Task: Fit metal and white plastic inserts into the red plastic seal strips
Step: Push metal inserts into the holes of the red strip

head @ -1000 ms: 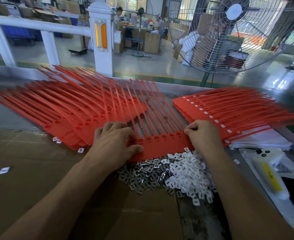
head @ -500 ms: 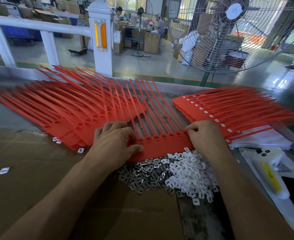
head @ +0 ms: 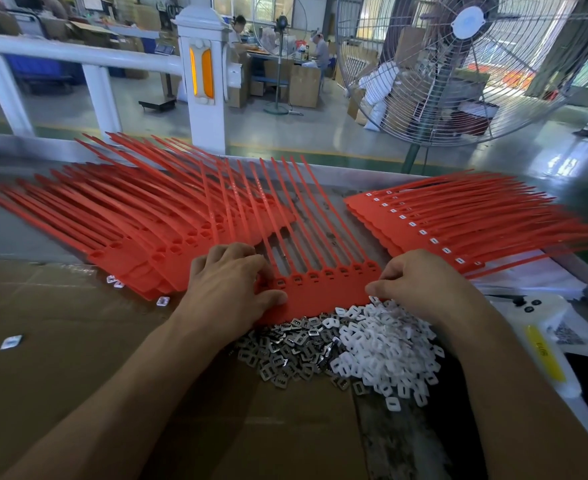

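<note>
Red seal strip sheet (head: 323,292) flat on surface (head: 60,358), tails pointing away, sockets in a row between both hands. Left hand (head: 232,287) gripping its left edge; right hand (head: 420,284) pinching its right corner. Just nearer: metal inserts (head: 285,351), white plastic inserts (head: 382,344) beneath right hand.

The flat plastic seal strips (head: 323,292) on the bench are bright red, with long thin red tails. The stack of red strips at right (head: 424,223) shows a row of small white squares. The heap of small stamped metal inserts (head: 285,351) is shiny silver-grey; the heap of plastic inserts (head: 386,348) beside it is plain white. The corrugated cardboard sheet (head: 78,341) is brown.
</note>
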`<control>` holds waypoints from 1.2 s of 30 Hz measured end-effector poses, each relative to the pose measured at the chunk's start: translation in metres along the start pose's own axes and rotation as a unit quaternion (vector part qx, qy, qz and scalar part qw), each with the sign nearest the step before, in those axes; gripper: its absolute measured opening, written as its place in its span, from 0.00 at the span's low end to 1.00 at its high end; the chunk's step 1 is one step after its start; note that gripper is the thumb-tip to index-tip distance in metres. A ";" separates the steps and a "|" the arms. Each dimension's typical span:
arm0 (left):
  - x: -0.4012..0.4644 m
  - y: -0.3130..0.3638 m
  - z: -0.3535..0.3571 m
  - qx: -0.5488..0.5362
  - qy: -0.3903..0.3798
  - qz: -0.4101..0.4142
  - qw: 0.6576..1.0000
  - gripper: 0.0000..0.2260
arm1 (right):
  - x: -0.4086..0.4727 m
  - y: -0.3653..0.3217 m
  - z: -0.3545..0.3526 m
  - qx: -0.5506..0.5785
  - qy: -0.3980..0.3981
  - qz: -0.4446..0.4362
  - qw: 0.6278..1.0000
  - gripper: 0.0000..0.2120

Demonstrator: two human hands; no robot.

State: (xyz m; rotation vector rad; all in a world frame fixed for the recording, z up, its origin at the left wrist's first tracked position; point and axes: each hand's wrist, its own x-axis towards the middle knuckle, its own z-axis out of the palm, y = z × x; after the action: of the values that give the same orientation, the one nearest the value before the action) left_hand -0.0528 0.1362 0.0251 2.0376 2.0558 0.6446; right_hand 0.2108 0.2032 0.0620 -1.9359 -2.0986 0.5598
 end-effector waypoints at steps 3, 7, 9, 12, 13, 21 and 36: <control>0.000 0.000 0.000 0.002 0.002 0.001 1.000 0.18 | 0.000 -0.004 0.002 -0.032 -0.025 0.011 0.999 0.10; -0.002 0.002 -0.002 -0.001 0.005 0.002 1.000 0.18 | -0.002 -0.004 0.004 -0.043 -0.017 -0.002 0.999 0.08; -0.003 0.003 -0.002 0.000 0.008 0.004 1.000 0.19 | -0.003 -0.005 0.004 -0.055 -0.012 -0.014 0.998 0.08; -0.003 0.003 -0.003 0.001 0.016 0.006 1.000 0.18 | -0.003 -0.005 0.007 -0.079 0.004 -0.028 0.996 0.09; -0.003 0.003 -0.004 -0.001 0.022 0.007 1.000 0.18 | -0.003 -0.005 0.007 -0.083 0.013 -0.032 0.996 0.09; -0.005 0.012 -0.008 -0.055 0.137 0.065 0.987 0.12 | -0.006 -0.014 0.018 0.244 0.032 -0.091 0.965 0.06; -0.011 0.028 -0.007 -0.075 0.124 0.174 0.974 0.08 | -0.014 -0.037 0.037 0.328 -0.060 -0.218 0.917 0.11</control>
State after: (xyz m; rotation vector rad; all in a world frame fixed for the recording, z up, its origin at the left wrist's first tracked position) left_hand -0.0296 0.1233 0.0412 2.3462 1.7078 1.1314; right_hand 0.1639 0.1826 0.0459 -1.0518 -1.9576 1.1157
